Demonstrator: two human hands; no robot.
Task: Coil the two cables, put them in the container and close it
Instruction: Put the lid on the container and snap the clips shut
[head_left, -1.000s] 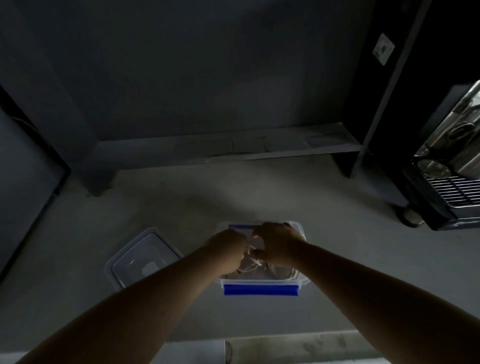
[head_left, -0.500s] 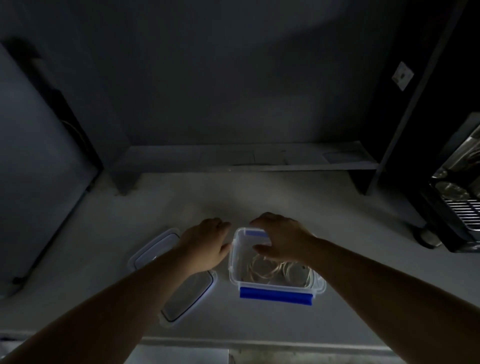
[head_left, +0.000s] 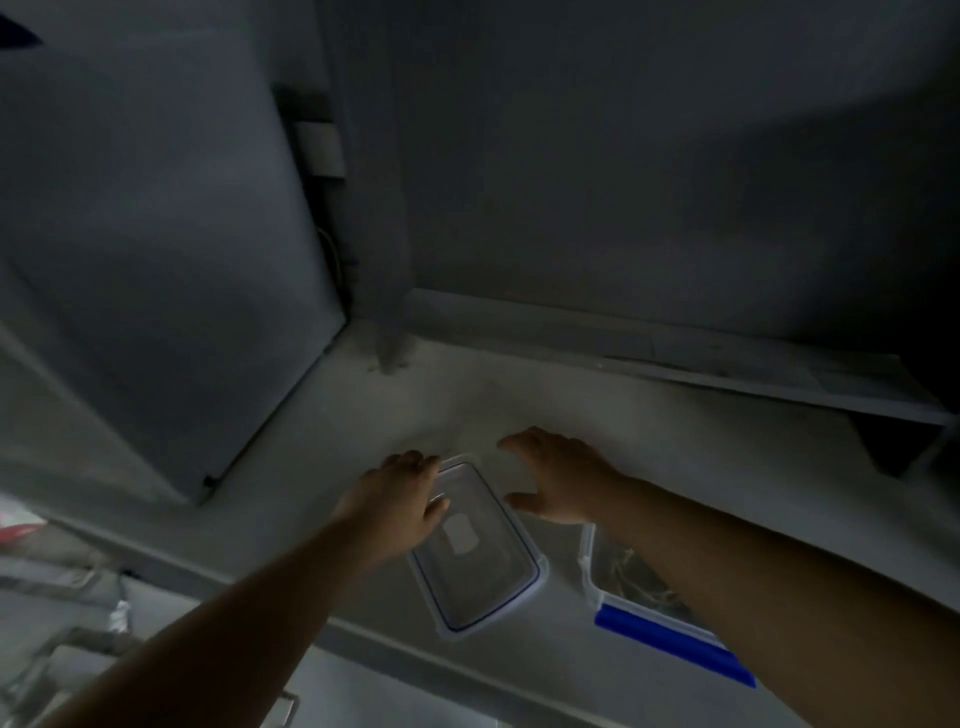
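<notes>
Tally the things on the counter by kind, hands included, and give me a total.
Lids: 1, the clear lid lying flat, with the left hand on its far end.
Containers: 1, the open container with blue clips, cables inside; their number cannot be told.
Hands: 2, the second being the right hand, open beside the lid.
Total: 4, cables not counted.

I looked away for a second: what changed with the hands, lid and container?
Both hands left the container and moved left to the lid: the left hand now rests on its left edge, the right hand hovers open beside it. The cables stayed inside; the lid still lies flat on the counter.
</notes>
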